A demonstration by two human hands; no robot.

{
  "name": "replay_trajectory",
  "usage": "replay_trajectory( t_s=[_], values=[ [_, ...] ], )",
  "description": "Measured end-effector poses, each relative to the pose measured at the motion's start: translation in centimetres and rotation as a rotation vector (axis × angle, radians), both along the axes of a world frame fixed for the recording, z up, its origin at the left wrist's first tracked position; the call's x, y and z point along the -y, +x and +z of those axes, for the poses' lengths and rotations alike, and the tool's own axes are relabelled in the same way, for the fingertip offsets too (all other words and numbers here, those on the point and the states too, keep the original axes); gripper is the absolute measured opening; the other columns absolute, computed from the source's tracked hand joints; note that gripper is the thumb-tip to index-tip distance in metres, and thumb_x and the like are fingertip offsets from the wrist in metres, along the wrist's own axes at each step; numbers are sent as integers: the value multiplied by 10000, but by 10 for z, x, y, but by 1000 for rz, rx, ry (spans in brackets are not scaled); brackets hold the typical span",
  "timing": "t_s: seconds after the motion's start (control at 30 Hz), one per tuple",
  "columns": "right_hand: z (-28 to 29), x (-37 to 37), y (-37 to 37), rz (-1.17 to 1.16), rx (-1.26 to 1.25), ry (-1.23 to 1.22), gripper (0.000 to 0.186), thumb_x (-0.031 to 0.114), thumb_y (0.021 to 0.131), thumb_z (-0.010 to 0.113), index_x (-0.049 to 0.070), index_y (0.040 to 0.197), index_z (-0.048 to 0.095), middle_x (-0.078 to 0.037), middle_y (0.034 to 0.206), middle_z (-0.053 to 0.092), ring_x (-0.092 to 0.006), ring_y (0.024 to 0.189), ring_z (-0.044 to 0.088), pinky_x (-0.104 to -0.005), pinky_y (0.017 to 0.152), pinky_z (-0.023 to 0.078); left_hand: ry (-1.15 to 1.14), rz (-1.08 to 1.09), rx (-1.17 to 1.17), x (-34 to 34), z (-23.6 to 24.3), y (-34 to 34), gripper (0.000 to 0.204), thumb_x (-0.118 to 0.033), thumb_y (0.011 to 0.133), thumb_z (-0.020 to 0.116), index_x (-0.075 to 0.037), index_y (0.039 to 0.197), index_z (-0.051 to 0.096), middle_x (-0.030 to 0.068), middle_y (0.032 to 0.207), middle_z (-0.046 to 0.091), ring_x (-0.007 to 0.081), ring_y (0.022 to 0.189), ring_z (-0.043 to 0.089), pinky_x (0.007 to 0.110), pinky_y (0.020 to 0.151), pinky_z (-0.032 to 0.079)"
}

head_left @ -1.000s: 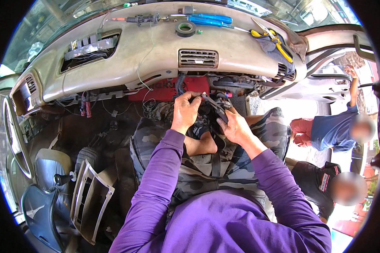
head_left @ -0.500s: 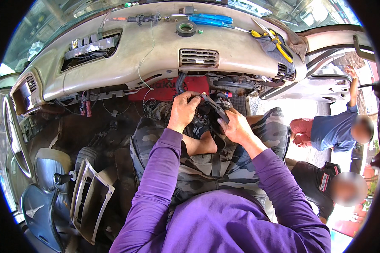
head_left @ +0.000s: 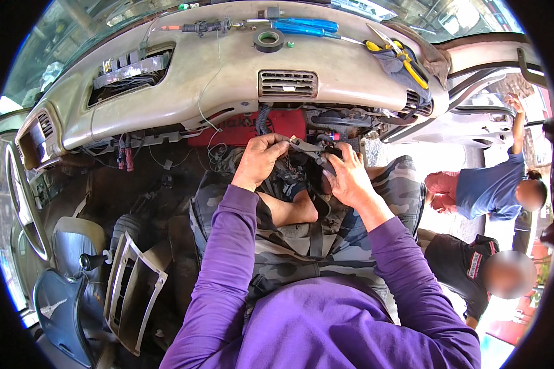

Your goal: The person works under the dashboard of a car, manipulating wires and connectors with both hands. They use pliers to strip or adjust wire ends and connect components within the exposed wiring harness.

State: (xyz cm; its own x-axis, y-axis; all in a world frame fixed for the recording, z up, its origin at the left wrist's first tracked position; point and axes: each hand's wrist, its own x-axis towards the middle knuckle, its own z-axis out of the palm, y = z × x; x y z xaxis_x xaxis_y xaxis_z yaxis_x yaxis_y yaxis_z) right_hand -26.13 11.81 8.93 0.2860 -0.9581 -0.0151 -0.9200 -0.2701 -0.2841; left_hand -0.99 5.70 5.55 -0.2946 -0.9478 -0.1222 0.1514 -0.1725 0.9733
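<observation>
In front of the dashboard, above my lap, both hands work close together. My right hand [head_left: 352,179] is closed around the handles of grey metal pliers [head_left: 308,147], whose jaws point toward my other hand. My left hand [head_left: 257,162] is pinched, thumb against fingers, at the jaw tips. A small pale, brass-like piece [head_left: 293,139] shows there between the fingertips and the jaws. It is too small to name, and the fingers partly hide it. Behind the hands, a dark corrugated tube [head_left: 263,120] hangs from the dashboard in front of a red panel with lettering [head_left: 234,130].
On the beige dashboard [head_left: 221,80] lie black tape [head_left: 268,40], blue-handled screwdrivers [head_left: 305,28] and yellow-handled pliers [head_left: 406,61]. A thin wire [head_left: 210,92] hangs down its front. A loose trim frame [head_left: 128,289] stands at lower left. Two people [head_left: 489,190] are outside the open door at right.
My right hand has turned and shifted slightly right, and the pliers lie flatter with their jaws at my left fingertips. My left hand has moved a little left.
</observation>
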Motion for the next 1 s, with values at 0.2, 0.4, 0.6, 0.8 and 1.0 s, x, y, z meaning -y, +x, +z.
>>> replay_trajectory(
  t_s=[0.2,0.4,0.6,0.8,1.0],
  values=[
    [0,0,-1,40,-13,-83,442,224,919,711,94,1333,626,-219,1516,393,-446,1396,409,-652,1136,328,44,-28,-12,0,1,4,181,-126,999,668,24,1077,734,-1,906,689,82,836,601,246,788,495],
    [1,0,-1,61,-20,-80,460,241,921,714,105,1350,623,-207,1527,397,-421,1413,399,-671,1143,304,33,-81,-30,0,4,5,172,-140,999,676,13,1057,729,-7,886,678,78,826,590,242,784,482],
    [7,1,2,69,-97,-155,451,248,915,717,107,1335,634,-208,1490,433,-411,1400,411,-662,1135,316,21,-122,-79,4,-4,10,160,-143,998,673,4,1032,725,-18,869,666,75,803,573,243,768,472],
    [15,0,5,13,-76,0,407,240,903,724,82,1272,655,-226,1456,463,-429,1347,444,-574,1102,376,-14,-117,-23,1,4,7,164,-147,996,671,7,1023,720,-18,860,659,76,793,566,239,759,467],
    [-3,-5,6,-15,50,-54,418,246,914,712,63,1285,647,-240,1464,457,-441,1365,433,-550,1115,375,-15,47,-84,0,-4,-7,152,-113,988,668,29,1014,716,6,871,676,80,802,587,255,759,490]
  ],
)
